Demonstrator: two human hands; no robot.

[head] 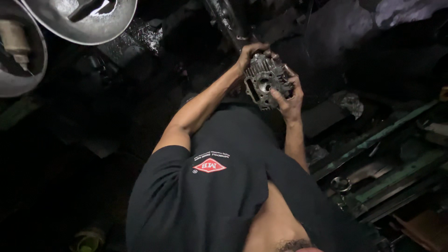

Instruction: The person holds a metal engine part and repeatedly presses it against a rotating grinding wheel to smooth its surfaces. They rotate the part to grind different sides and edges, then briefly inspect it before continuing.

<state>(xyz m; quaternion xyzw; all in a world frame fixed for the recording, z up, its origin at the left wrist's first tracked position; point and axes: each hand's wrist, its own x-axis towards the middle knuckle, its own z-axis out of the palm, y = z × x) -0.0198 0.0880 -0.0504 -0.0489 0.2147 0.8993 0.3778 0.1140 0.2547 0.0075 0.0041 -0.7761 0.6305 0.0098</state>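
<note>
While both hands grip, finned engine part (pixel 266 80) tilts.

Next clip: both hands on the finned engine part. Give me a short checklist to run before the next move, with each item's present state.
1. Left hand grips the finned part at its top: ok.
2. Right hand holds its lower right side: ok.
3. Part is held up in the hands, not resting on anything: ok.
4. Part's open face is in view: ok.
5. Lighting around the part is good enough: not ok, surroundings very dark.
6. Metal bowl is apart from the hands: ok.
</note>
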